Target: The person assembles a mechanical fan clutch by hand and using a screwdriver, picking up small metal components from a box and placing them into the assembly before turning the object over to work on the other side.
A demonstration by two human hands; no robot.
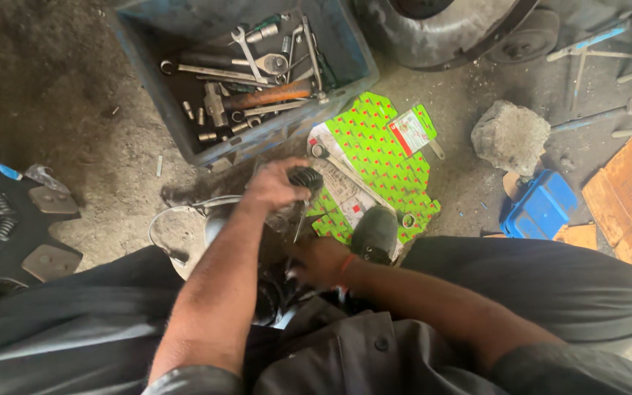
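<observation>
Left hand [276, 186]: clenched over the dark ribbed top of a metal part [295, 197], gripping it from above.
Right hand [321, 257]: closed low on the same part, just under the left hand; what else it may grip is hidden.
Metal part: upright between the knees, at the near edge of the flattened carton.
Flattened carton [374, 153]: bright green with small red marks, spread on the ground just beyond the hands, with a white and red label panel [408, 133] at its far right.
Toolbox [148, 44]: blue, open, beyond the carton, full of spanners [246, 51].
Blue case [541, 206]: right, near a grey stone [510, 137].
</observation>
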